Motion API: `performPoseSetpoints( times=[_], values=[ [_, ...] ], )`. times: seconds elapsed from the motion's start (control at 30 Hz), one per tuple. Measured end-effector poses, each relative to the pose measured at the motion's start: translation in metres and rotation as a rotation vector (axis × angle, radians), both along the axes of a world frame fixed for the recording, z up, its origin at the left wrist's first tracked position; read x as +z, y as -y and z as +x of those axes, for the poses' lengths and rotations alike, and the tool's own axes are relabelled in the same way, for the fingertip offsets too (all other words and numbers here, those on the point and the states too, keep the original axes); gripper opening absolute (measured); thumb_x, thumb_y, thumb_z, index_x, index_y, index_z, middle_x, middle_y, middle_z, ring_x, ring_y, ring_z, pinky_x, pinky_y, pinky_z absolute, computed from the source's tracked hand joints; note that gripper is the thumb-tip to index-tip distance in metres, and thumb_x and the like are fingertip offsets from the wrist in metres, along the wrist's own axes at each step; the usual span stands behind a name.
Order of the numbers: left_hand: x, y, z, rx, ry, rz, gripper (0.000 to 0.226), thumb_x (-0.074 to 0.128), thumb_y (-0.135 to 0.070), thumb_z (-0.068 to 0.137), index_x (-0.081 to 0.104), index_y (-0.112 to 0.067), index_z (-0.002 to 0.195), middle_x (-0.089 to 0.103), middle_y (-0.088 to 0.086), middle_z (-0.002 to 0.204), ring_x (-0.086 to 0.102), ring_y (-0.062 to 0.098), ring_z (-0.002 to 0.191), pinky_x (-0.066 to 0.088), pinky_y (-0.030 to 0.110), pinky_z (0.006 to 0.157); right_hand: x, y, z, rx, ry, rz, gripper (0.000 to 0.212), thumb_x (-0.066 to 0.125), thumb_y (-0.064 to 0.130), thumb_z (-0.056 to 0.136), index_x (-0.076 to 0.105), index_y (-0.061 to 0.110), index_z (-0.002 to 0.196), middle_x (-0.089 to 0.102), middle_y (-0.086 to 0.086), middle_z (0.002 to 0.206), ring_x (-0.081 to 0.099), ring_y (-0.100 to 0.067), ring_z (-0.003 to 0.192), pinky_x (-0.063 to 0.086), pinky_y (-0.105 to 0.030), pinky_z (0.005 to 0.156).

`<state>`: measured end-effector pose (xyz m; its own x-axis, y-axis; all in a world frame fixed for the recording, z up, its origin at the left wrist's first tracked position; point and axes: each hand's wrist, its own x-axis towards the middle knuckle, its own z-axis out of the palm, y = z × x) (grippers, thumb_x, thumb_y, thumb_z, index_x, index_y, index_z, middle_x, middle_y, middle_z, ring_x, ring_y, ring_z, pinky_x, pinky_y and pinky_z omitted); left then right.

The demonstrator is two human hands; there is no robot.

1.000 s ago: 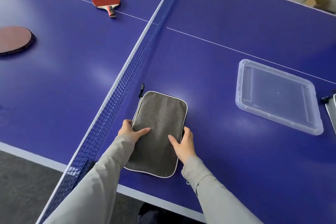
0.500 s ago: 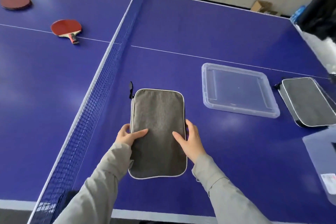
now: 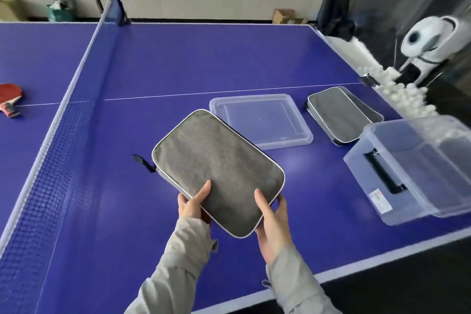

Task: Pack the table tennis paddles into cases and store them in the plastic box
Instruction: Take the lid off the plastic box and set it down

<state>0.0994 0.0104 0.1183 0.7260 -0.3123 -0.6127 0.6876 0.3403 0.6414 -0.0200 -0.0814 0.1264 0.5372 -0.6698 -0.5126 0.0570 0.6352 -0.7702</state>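
Note:
A grey paddle case (image 3: 216, 168) with white piping is held above the blue table, tilted, its near end gripped from both sides. My left hand (image 3: 193, 202) has its thumb on top at the case's left corner. My right hand (image 3: 274, 222) holds the right corner. A black zipper pull (image 3: 142, 162) hangs at the case's left side. The clear plastic box (image 3: 418, 166) stands at the right table edge with dark shapes inside. Its clear lid (image 3: 260, 121) lies flat beyond the case. Another grey case (image 3: 341, 113) lies open between lid and box. A red paddle (image 3: 10, 95) lies past the net.
The blue net (image 3: 63, 122) runs along the left of my hands. A white ball machine (image 3: 428, 43) and a trough of several white balls (image 3: 397, 89) stand at the table's right end. Boxes and a bin sit by the far wall.
Both hands have lifted the grey case off the table and swung it to the right, turning it at an angle. My view has turned right, bringing the plastic box and ball machine into sight.

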Motion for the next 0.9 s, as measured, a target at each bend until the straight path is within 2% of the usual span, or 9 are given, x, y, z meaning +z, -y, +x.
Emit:
performPoseSetpoints(
  times=[0.1, 0.17, 0.27, 0.43, 0.57, 0.67, 0.73, 0.8, 0.9],
  values=[
    [0.011, 0.029, -0.036, -0.090, 0.044, -0.030, 0.074, 0.077, -0.011, 0.057, 0.048, 0.003, 0.124, 0.062, 0.020, 0.116, 0.063, 0.036, 0.101, 0.052, 0.048, 0.088, 0.010, 0.034, -0.040, -0.069, 0.046, -0.007, 0.050, 0.073, 0.019, 0.078, 0.050, 0.025, 0.123, 0.072, -0.002, 0.110, 0.071, -0.019, 0.094, 0.057, -0.030, 0.065],
    [0.016, 0.048, -0.061, -0.172, 0.071, -0.045, 0.060, 0.078, -0.006, 0.057, 0.054, -0.006, 0.112, 0.065, 0.014, 0.107, 0.065, 0.029, 0.088, 0.053, 0.039, 0.076, 0.017, 0.058, -0.072, -0.103, 0.058, -0.036, 0.053, 0.076, 0.022, 0.073, 0.053, 0.025, 0.120, 0.071, -0.003, 0.111, 0.071, -0.019, 0.094, 0.057, -0.030, 0.065],
    [0.022, 0.076, -0.099, -0.286, 0.110, -0.070, 0.044, 0.076, -0.004, 0.059, 0.057, -0.017, 0.096, 0.066, 0.006, 0.096, 0.065, 0.022, 0.079, 0.052, 0.035, 0.073, 0.031, 0.097, -0.122, -0.121, 0.067, -0.087, 0.056, 0.078, 0.030, 0.066, 0.058, 0.027, 0.118, 0.071, 0.000, 0.113, 0.069, -0.019, 0.100, 0.056, -0.035, 0.076],
    [0.030, 0.111, -0.136, -0.389, 0.194, -0.102, 0.010, 0.056, -0.010, 0.089, 0.055, -0.017, 0.096, 0.062, 0.004, 0.084, 0.067, 0.015, 0.063, 0.058, 0.031, 0.060, 0.054, 0.163, -0.212, -0.137, 0.052, -0.149, 0.056, 0.076, 0.038, 0.064, 0.061, 0.031, 0.117, 0.070, 0.004, 0.114, 0.066, -0.019, 0.107, 0.054, -0.044, 0.089],
    [0.043, 0.135, -0.140, -0.440, 0.227, -0.102, 0.027, 0.051, -0.041, 0.090, 0.052, -0.022, 0.110, 0.064, 0.003, 0.100, 0.069, 0.021, 0.084, 0.060, 0.036, 0.065, 0.073, 0.213, -0.281, -0.124, 0.026, -0.212, 0.050, 0.075, 0.042, 0.064, 0.063, 0.031, 0.111, 0.072, 0.005, 0.106, 0.070, -0.016, 0.095, 0.058, -0.038, 0.075],
    [0.065, 0.161, -0.144, -0.555, 0.318, -0.138, 0.054, 0.064, -0.053, 0.071, 0.052, -0.028, 0.118, 0.071, 0.003, 0.101, 0.072, 0.021, 0.082, 0.059, 0.039, 0.064, 0.087, 0.248, -0.321, -0.108, 0.022, -0.243, 0.044, 0.073, 0.040, 0.067, 0.064, 0.032, 0.109, 0.073, 0.004, 0.105, 0.071, -0.016, 0.093, 0.058, -0.035, 0.070],
    [0.082, 0.185, -0.153, -0.695, 0.407, -0.105, 0.072, 0.082, -0.049, 0.058, 0.050, -0.032, 0.120, 0.072, 0.001, 0.097, 0.072, 0.019, 0.077, 0.057, 0.038, 0.056, 0.093, 0.269, -0.340, -0.097, 0.021, -0.252, 0.041, 0.073, 0.038, 0.069, 0.065, 0.030, 0.109, 0.073, 0.002, 0.106, 0.071, -0.016, 0.094, 0.057, -0.035, 0.070],
    [0.093, 0.212, -0.167, -0.784, 0.502, -0.047, 0.077, 0.079, -0.041, 0.053, 0.050, -0.032, 0.123, 0.070, -0.001, 0.093, 0.069, 0.016, 0.071, 0.054, 0.032, 0.049, 0.096, 0.288, -0.353, -0.074, 0.012, -0.265, 0.042, 0.073, 0.039, 0.069, 0.065, 0.030, 0.109, 0.072, 0.002, 0.108, 0.070, -0.016, 0.095, 0.057, -0.033, 0.068],
    [0.099, 0.249, -0.187, -0.809, 0.570, -0.023, 0.087, 0.081, -0.033, 0.047, 0.051, -0.023, 0.128, 0.074, 0.000, 0.089, 0.070, 0.016, 0.075, 0.057, 0.028, 0.059, 0.097, 0.316, -0.366, -0.043, -0.031, -0.298, 0.043, 0.074, 0.043, 0.068, 0.065, 0.035, 0.109, 0.072, 0.004, 0.108, 0.071, -0.016, 0.095, 0.057, -0.032, 0.066]
  ],
)
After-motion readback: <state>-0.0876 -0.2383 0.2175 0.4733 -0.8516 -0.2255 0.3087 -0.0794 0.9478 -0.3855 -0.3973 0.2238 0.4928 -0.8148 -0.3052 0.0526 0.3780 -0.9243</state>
